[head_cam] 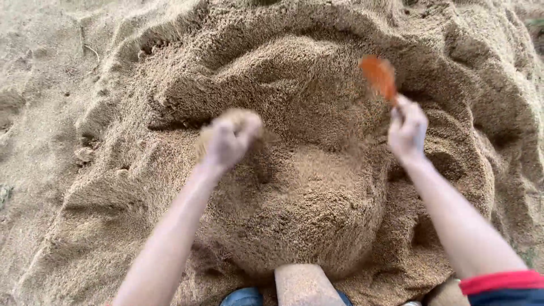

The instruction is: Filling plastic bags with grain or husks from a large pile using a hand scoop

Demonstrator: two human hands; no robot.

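I look down at a rounded mound of damp sand (309,215) in front of me. My left hand (229,139) hovers over the mound's left side, fingers curled around a clump of sand, and it is blurred by motion. My right hand (407,131) is shut on the handle of a small orange spade (379,76), whose blade points up and away over the dug-out sand behind the mound.
Ridges of heaped sand (470,62) ring the mound on the far side and right. Flatter sand (39,85) lies to the left. A sand-covered leg (303,286) shows at the bottom edge, with blue fabric beside it.
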